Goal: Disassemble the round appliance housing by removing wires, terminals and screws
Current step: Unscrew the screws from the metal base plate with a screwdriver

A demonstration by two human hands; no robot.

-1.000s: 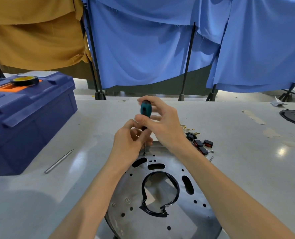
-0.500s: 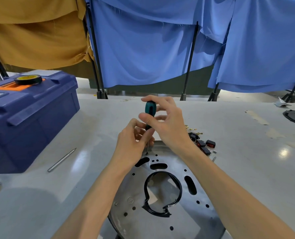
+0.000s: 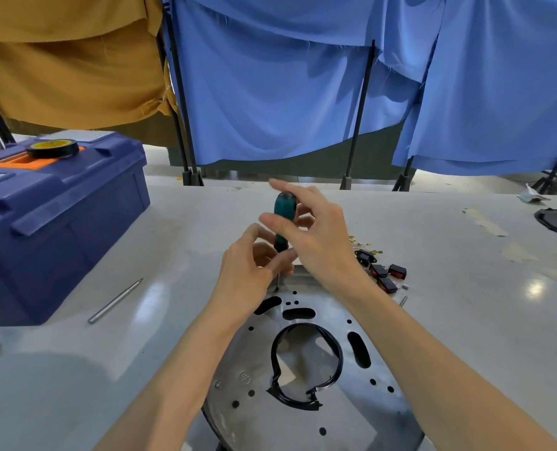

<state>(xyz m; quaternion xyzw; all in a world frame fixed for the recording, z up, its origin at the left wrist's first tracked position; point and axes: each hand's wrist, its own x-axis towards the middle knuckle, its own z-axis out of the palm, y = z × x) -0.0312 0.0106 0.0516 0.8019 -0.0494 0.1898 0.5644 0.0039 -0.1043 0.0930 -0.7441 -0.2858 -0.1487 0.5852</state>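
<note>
The left hand [image 3: 248,271] pinches the screwdriver [image 3: 285,206] shaft, the right hand [image 3: 322,242] grips its handle; housing [image 3: 270,428] stamp [image 3: 244,376] unreadable.

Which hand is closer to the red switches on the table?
Right. The right hand is just left of the red switches; the left hand sits farther left, beyond the screwdriver.

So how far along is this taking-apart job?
Partly done. Small black and red switches and brass terminals lie loose right of the round silver metal housing. In hand: the left hand and right hand hold the teal-handled screwdriver upright, tip at the housing's far edge, probably on a screw. Left to do: a screw at the near left and the black rubber ring round the centre opening.
</note>
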